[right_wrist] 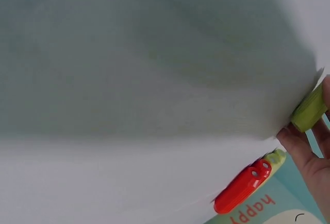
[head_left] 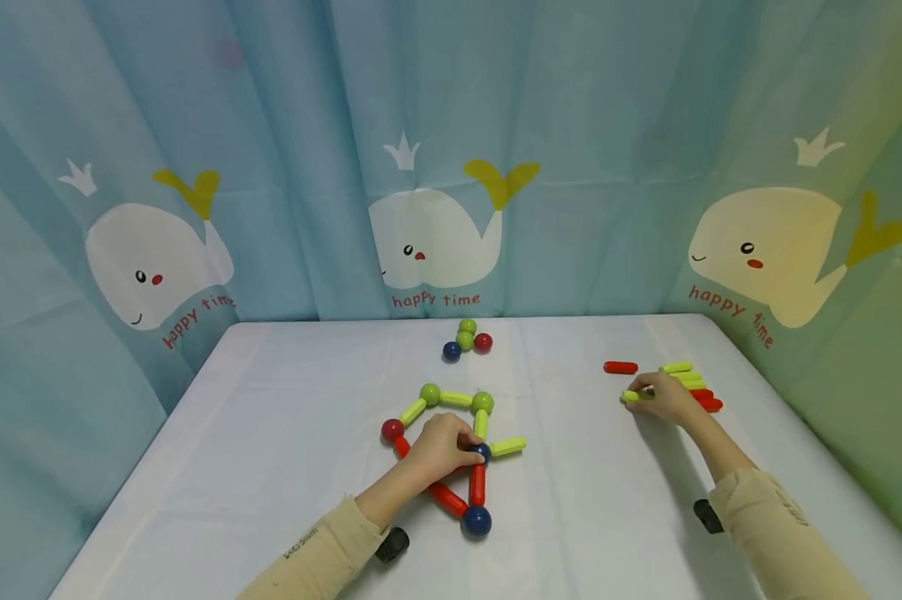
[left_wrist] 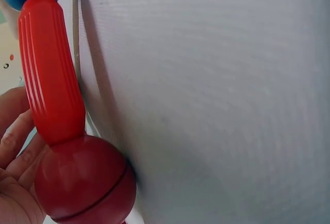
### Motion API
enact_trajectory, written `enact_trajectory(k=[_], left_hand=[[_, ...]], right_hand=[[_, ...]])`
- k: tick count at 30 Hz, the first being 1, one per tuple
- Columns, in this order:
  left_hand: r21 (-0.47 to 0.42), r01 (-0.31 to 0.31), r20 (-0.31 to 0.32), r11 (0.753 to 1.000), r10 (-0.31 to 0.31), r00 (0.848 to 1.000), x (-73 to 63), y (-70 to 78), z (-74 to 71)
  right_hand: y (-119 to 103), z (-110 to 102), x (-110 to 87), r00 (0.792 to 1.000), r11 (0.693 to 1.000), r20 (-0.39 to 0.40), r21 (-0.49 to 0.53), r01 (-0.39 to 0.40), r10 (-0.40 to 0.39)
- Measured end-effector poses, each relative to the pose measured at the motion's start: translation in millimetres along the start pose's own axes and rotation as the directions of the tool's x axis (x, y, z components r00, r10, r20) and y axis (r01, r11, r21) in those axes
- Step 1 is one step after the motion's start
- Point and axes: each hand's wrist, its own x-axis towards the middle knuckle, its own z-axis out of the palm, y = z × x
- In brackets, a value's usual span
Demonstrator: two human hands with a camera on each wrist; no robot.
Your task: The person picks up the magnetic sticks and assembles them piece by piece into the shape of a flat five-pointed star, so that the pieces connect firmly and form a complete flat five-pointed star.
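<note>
One frame (head_left: pixel 478 487) of joined balls and sticks, resting on a white counter (head_left: pixel 571 517): two green balls (head_left: pixel 483 402) at its far corners, one red ball (head_left: pixel 393 430) at its left corner, one blue ball (head_left: pixel 477 522) at its near corner, light green and red sticks between; middle portion partly hidden. Left hand (head_left: pixel 440 446), over the frame, thumb and fingers pinching a second blue ball (head_left: pixel 484 452) on the frame's right side; from this ball one light green stick (head_left: pixel 508 447) juts outward, outer end free. Right hand (head_left: pixel 661 397), well apart to the right of the frame, gripping a separate green stick (head_left: pixel 630 397) between thumb and fingers. Also right of the frame, near that hand: one loose red stick (head_left: pixel 620 367), several loose light green sticks (head_left: pixel 676 367), and a pair of red sticks (head_left: pixel 709 405) side by side. Beyond the frame, four loose balls (head_left: pixel 465 340) in a cluster: two green, one red, one blue. Behind the frame, a light blue curtain (head_left: pixel 286 167), printed with whales and "happy time".
</note>
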Motion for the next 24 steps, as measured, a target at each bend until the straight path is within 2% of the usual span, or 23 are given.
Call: enact_trajectory(k=[5,12,18,24], left_hand=[[0.001,0.015,-0.003,1.0,-0.015,1.0,-0.5,-0.5,1.8],[0.02,0.008,-0.004,1.0,-0.008,1.0,-0.6,0.8,1.2],[0.028,-0.006,0.001,1.0,0.006,1.0,-0.9,1.2,0.5],[0.03,-0.005,-0.001,1.0,0.005,1.0,-0.5,1.3,-0.2]], right_hand=[[-2,0,1.1,1.0,1.0,0.009,-0.004,0.016,-0.016],[-7,1,-1.2,0.995,0.995,-0.025,-0.043,0.091,-0.092],[-26,7,0.2,0.992,0.987,-0.02,-0.102,0.121,-0.123],[-48,19,6.8,0.983,0.981,-0.043,-0.079,0.174,-0.178]])
